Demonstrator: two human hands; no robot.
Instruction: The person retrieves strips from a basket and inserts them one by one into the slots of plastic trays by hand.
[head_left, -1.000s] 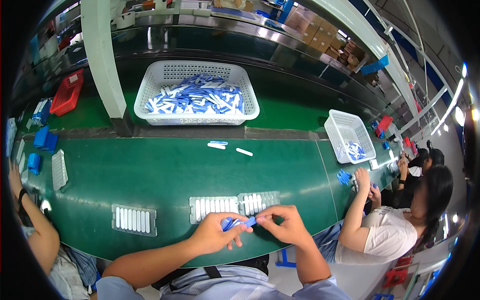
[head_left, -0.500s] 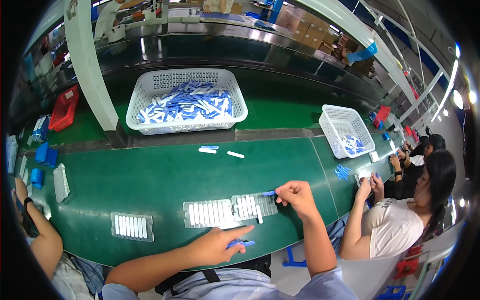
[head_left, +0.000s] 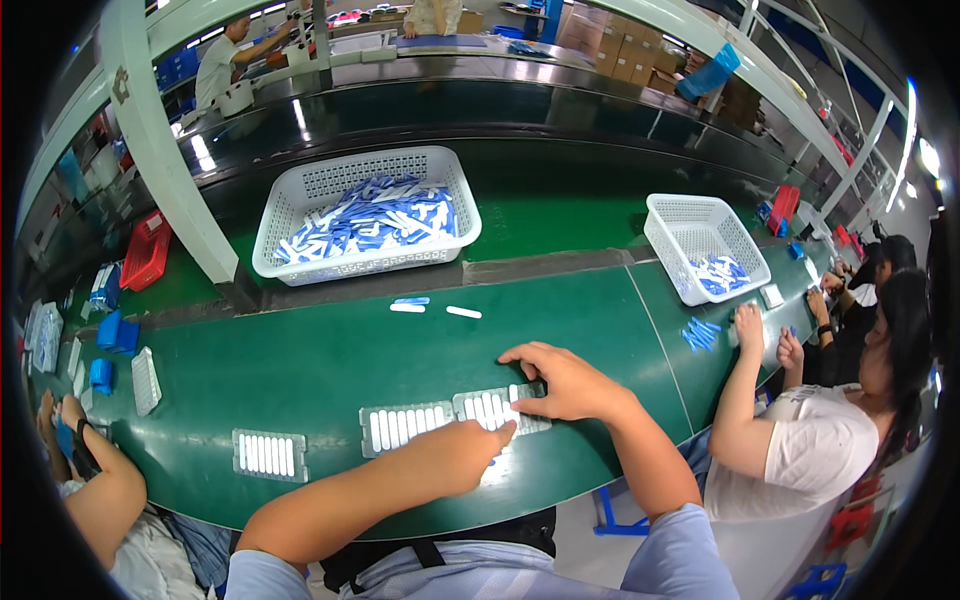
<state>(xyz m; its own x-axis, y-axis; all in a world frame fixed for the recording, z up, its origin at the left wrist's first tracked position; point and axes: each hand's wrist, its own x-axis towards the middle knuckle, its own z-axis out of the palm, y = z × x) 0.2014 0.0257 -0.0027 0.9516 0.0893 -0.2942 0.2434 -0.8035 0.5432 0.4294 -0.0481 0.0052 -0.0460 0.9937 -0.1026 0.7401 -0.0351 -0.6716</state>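
My right hand (head_left: pixel 572 385) is over a clear plastic tray (head_left: pixel 540 424), thumb and index finger spread, its thumb touching a white strip at the end of a row of small round-ended white strips (head_left: pixel 484 410). From the near side my left hand (head_left: pixel 462 458) reaches in, its index fingertip against the same strip. Its other fingers are curled, with a bit of blue strip (head_left: pixel 493 462) showing below them. Touching on the left is a second clear tray (head_left: pixel 367 440) with several white strips in a row.
Farther left lies another filled tray (head_left: pixel 270 474). Loose strips (head_left: pixel 463 312) lie beyond my hands, before a white basket (head_left: pixel 270 262) heaped with blue and white strips. A smaller basket (head_left: pixel 668 240) stands right, near a co-worker (head_left: pixel 800 430). Blue bins (head_left: pixel 118 334) stand left.
My right hand has come left and down onto the tray; the blue strip it pinched no longer shows in it. My left index finger has moved in to the end strip. The view has shifted slightly.
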